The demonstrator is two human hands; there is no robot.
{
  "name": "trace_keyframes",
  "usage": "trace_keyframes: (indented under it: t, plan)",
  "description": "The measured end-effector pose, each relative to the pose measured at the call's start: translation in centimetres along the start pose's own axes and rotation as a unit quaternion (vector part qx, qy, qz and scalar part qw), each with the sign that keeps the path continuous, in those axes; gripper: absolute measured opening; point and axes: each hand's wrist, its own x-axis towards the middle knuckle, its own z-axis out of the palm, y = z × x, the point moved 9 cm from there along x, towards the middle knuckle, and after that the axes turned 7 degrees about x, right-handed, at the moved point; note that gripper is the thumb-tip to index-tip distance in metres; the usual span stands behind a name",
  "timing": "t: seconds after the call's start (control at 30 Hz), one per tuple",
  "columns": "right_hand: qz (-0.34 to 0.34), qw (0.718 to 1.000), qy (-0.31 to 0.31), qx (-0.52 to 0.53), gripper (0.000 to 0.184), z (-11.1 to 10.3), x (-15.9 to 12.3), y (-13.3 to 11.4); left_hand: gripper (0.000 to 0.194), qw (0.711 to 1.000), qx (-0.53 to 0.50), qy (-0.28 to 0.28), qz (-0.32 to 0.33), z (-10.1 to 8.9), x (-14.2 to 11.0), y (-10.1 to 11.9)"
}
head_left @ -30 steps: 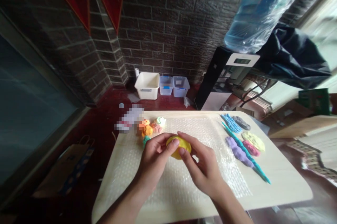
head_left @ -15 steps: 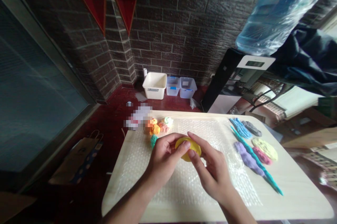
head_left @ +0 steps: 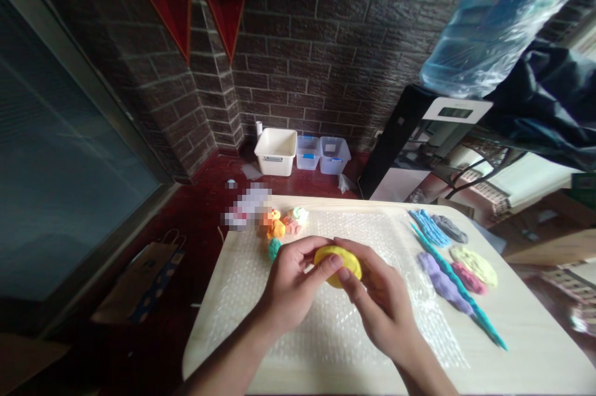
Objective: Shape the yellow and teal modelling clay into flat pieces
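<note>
Between both hands is a flattened yellow piece of modelling clay (head_left: 347, 261), held up above the bubble wrap (head_left: 321, 328). My left hand (head_left: 298, 278) grips its left side, thumb pressed on the face and fingers behind. On the right side my right hand (head_left: 379, 290) pinches it the same way, the two thumbtips close together. Beyond my left hand lie a green clay lump (head_left: 274, 249), an orange one (head_left: 275, 227), a pink one (head_left: 292, 225) and a whitish one (head_left: 300, 216).
On the table's (head_left: 526, 321) right lie a long teal clay roll (head_left: 459, 284) and purple (head_left: 442, 284), blue (head_left: 429, 227), grey (head_left: 449, 228), pale yellow (head_left: 475, 264) and dark pink (head_left: 468, 278) pieces. Beyond stand storage bins (head_left: 276, 157) and a water dispenser (head_left: 391, 141).
The hands and the yellow clay sit slightly further right in view, as does the whole scene. Both hands keep their pinch, with the thumbs shifted slightly on the clay.
</note>
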Motion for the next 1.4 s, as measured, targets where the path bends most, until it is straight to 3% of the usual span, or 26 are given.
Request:
trace_keyframes:
  t: [0.13, 0.27, 0.47, 0.6, 0.7, 0.83, 1.03, 1.2, 1.4]
  plan:
    - [0.022, 0.999, -0.018, 0.03, 0.032, 0.1, 0.1, -0.2, 0.031, 0.999, -0.038, -0.007, -0.022, 0.2, 0.1, -0.4]
    - [0.008, 1.0, 0.021, 0.021, 0.038, -0.4, -0.2, -0.1, 0.037, 0.998, -0.057, 0.018, -0.035, -0.1, 0.0, -0.6]
    - [-0.026, 0.996, 0.017, -0.083, 0.041, -0.4, -0.4, 0.1, 0.03, 0.999, -0.036, 0.009, -0.019, 0.0, 0.0, 0.1]
    - [-0.096, 0.983, 0.04, -0.151, 0.049, -0.6, -0.5, -1.1, 0.027, 0.999, -0.034, 0.025, -0.017, -0.1, 0.1, 0.0]
    - [-0.118, 0.976, 0.027, -0.181, 0.044, -0.3, -0.4, -1.5, 0.025, 0.999, -0.034, 0.029, -0.014, 0.0, 0.1, -0.3]
    - [-0.093, 0.98, 0.011, -0.178, 0.035, 0.0, -0.2, -0.9, 0.026, 0.998, -0.035, 0.038, -0.026, -0.2, 0.1, -0.9]
    - [-0.022, 0.995, 0.066, -0.067, 0.039, -0.6, -0.3, 0.2, 0.03, 0.998, -0.039, 0.034, -0.023, -0.2, 0.0, -0.3]
    - [0.019, 0.999, 0.035, 0.006, 0.031, -0.3, 0.1, -0.1, 0.033, 1.0, -0.019, 0.0, -0.019, 0.4, 0.0, 0.0]
    - [0.039, 0.998, 0.042, 0.024, 0.032, -0.5, 0.3, 0.0, 0.036, 0.999, -0.039, 0.021, -0.029, 0.1, 0.0, -0.4]
